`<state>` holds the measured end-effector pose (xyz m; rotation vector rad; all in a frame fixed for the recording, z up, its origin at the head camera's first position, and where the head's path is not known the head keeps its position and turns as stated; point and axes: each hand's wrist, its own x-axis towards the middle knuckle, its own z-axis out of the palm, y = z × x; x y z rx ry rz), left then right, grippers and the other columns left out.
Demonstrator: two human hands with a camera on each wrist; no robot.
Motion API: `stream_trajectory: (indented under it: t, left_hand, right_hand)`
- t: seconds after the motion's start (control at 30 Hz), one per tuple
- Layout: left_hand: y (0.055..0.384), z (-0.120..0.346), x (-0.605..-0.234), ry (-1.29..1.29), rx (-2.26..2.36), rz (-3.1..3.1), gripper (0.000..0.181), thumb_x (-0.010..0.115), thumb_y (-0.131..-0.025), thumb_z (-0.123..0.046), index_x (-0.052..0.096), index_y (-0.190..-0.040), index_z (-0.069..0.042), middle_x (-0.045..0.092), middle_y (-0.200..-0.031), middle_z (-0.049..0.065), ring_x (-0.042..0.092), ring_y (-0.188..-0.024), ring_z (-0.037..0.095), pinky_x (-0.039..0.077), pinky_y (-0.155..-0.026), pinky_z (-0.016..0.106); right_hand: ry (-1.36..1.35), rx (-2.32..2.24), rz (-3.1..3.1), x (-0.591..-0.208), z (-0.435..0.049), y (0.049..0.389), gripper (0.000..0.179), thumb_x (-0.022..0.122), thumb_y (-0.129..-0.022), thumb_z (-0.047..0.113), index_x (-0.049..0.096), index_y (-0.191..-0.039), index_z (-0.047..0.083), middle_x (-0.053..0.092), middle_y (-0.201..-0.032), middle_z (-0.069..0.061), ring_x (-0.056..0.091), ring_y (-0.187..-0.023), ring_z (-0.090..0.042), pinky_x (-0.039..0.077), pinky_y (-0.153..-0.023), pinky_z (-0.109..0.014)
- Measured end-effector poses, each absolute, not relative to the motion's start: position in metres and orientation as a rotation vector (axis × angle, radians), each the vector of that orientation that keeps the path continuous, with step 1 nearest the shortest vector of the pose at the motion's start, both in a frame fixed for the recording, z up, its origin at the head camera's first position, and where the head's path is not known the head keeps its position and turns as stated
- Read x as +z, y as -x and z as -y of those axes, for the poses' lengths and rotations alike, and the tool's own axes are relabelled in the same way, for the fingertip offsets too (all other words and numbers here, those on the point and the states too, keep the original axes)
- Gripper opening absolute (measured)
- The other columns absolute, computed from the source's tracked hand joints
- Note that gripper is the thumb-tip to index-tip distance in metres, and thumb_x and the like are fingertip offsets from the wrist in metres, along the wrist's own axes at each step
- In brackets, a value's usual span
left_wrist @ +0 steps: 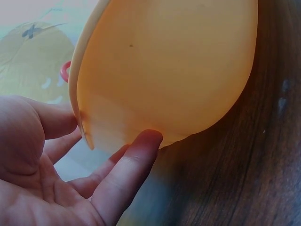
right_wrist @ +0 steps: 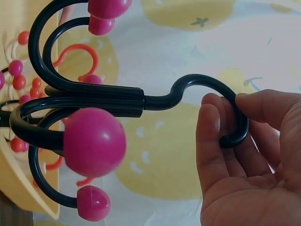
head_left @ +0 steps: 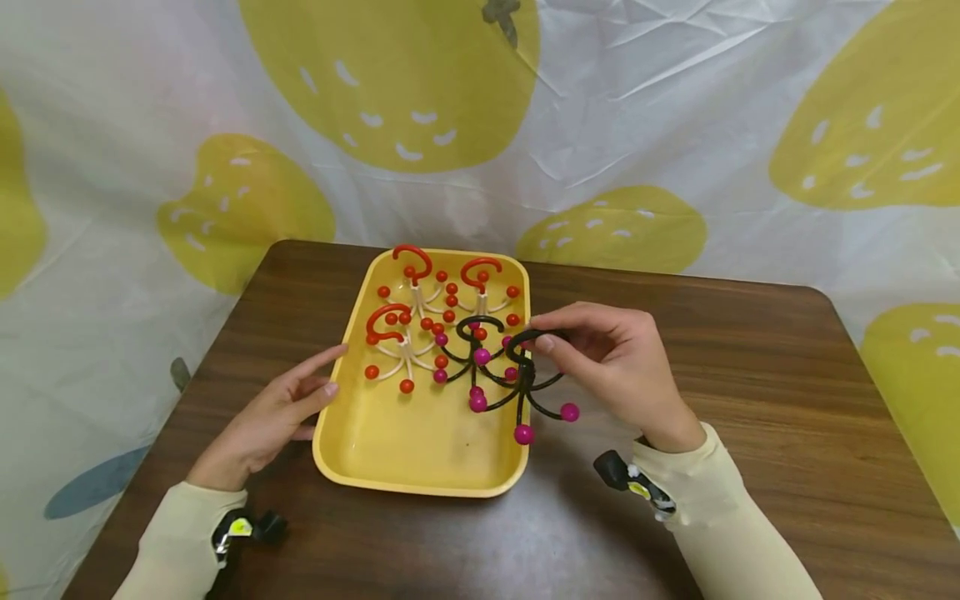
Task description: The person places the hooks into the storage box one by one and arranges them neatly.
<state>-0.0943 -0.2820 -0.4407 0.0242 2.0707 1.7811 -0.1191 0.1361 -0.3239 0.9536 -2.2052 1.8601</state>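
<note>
My right hand [head_left: 621, 371] pinches the hooked top of a black multi-arm hanging hook [head_left: 525, 379] between thumb and fingers. Its curved arms end in pink balls, and it hangs over the right side of a yellow plastic tray [head_left: 412, 483]. In the right wrist view, the black hook's crook [right_wrist: 202, 79] lies across the fingers. My left hand [head_left: 262, 425] grips the tray's left side, thumb by the rim and fingers against the outer wall [left_wrist: 164, 70]. Inside the tray sits another black hanging hook [head_left: 472, 354], partly overlapped by the held one.
Three white hanging hooks with red crooks and red balls occupy the tray's far half, one of them a white hook [head_left: 405, 350] nearer the left wall. The tray is on a brown wooden table [head_left: 750, 392]. Behind the table hangs a fruit-patterned curtain [head_left: 450, 192].
</note>
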Motion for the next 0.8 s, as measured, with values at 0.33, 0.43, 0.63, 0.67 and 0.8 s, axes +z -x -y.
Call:
stream_trajectory:
  t: [0.33, 0.43, 0.63, 0.67, 0.8]
  left_hand:
    - [0.097, 0.281, -0.441, -0.017, 1.775, -2.065, 0.066, 0.056, -0.111, -0.031, 0.026, -0.170, -0.029, 0.048, -0.150, 0.034, 0.073, -0.112, 0.028, 0.065, -0.083, 0.050]
    - [0.097, 0.281, -0.441, -0.008, 1.769, -2.069, 0.066, 0.056, -0.111, -0.031, 0.026, -0.169, -0.029, 0.048, -0.151, 0.034, 0.073, -0.112, 0.027, 0.065, -0.083, 0.050]
    - [0.094, 0.281, -0.441, 0.014, 1.760, -2.077, 0.065, 0.056, -0.111, -0.030, 0.027, -0.169, -0.027, 0.046, -0.153, 0.034, 0.072, -0.112, 0.027, 0.065, -0.083, 0.050]
    - [0.094, 0.280, -0.441, 0.015, 1.759, -2.080, 0.065, 0.056, -0.111, -0.030, 0.027, -0.169, -0.028, 0.046, -0.153, 0.034, 0.072, -0.113, 0.028, 0.066, -0.083, 0.050]
    - [0.094, 0.280, -0.439, 0.021, 1.750, -2.094, 0.065, 0.056, -0.111, -0.029, 0.027, -0.169, -0.028, 0.046, -0.152, 0.034, 0.072, -0.114, 0.029, 0.065, -0.084, 0.050]
  right_hand:
    - [-1.055, 1.839, 2.174, -0.332, -0.109, 0.118, 0.022, 0.077, -0.090, -0.010, 0.079, -0.110, -0.003, 0.079, -0.105, -0.017, 0.075, -0.085, -0.015, 0.065, -0.073, -0.029]
    - [-1.096, 1.829, 2.149, -0.335, -0.100, 0.119, 0.022, 0.077, -0.089, -0.011, 0.080, -0.110, -0.003, 0.080, -0.104, -0.016, 0.072, -0.083, -0.012, 0.061, -0.066, -0.024]
    - [-1.175, 1.838, 2.144, -0.340, -0.077, 0.120, 0.021, 0.076, -0.091, -0.009, 0.080, -0.111, -0.002, 0.081, -0.105, -0.015, 0.077, -0.088, -0.018, 0.066, -0.076, -0.033]
    - [-1.185, 1.841, 2.144, -0.341, -0.073, 0.120, 0.021, 0.076, -0.091, -0.008, 0.080, -0.111, -0.002, 0.081, -0.105, -0.015, 0.078, -0.089, -0.020, 0.066, -0.078, -0.034]
    - [-1.211, 1.843, 2.154, -0.345, -0.059, 0.121, 0.019, 0.077, -0.092, -0.004, 0.080, -0.111, -0.001, 0.081, -0.103, -0.014, 0.078, -0.085, -0.021, 0.066, -0.076, -0.035]
